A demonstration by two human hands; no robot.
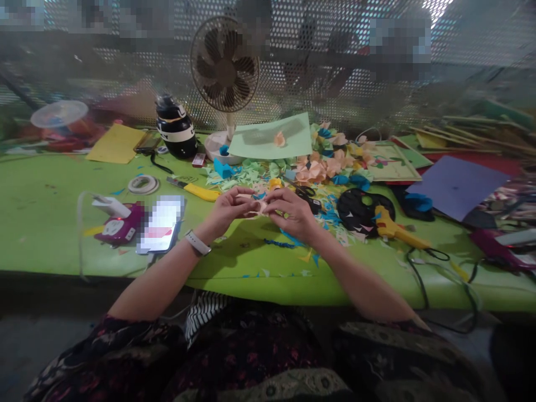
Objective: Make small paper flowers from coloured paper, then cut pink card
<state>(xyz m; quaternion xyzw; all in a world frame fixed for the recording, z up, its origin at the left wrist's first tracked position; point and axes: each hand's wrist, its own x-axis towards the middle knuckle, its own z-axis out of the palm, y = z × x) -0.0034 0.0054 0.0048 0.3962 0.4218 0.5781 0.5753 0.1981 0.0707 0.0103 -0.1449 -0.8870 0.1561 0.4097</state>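
My left hand (229, 210) and my right hand (293, 212) meet above the green table (42, 223), both pinching one small pale peach paper piece (258, 205) between the fingertips. A watch with a light strap (197, 243) sits on my left wrist. Just behind the hands lie black-handled scissors (307, 195), a yellow paper flower (275, 183) and a heap of paper scraps and peach paper flowers (318, 167).
A phone (162, 223) and a purple device (119, 223) lie at left, with a tape roll (143, 183) and a yellow knife (196, 190). A yellow glue gun (396, 229) and black disc are at right. A fan (225, 67) and coloured paper sheets stand behind.
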